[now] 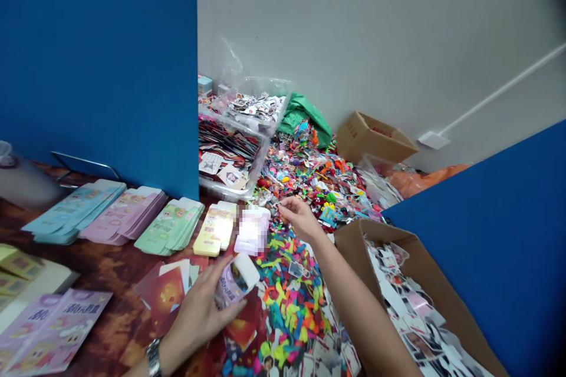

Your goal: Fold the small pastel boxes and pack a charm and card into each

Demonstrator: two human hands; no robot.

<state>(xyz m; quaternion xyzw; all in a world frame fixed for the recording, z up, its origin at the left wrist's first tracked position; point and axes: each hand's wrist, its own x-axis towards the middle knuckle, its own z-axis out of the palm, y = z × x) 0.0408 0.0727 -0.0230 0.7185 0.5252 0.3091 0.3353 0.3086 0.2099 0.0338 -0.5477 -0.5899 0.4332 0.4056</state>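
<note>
The left hand [198,312] curls round a lilac carton [230,290], its white end tipped up toward the right hand [300,218] — fingertips pinching a tiny metal ring [279,205] — held clear above the colourful trinket heap [287,288].

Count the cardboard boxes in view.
2: an open cardboard box at front right, full of photo cutouts, and another cardboard box against the far wall. More could be hidden behind the blue panels.
</note>
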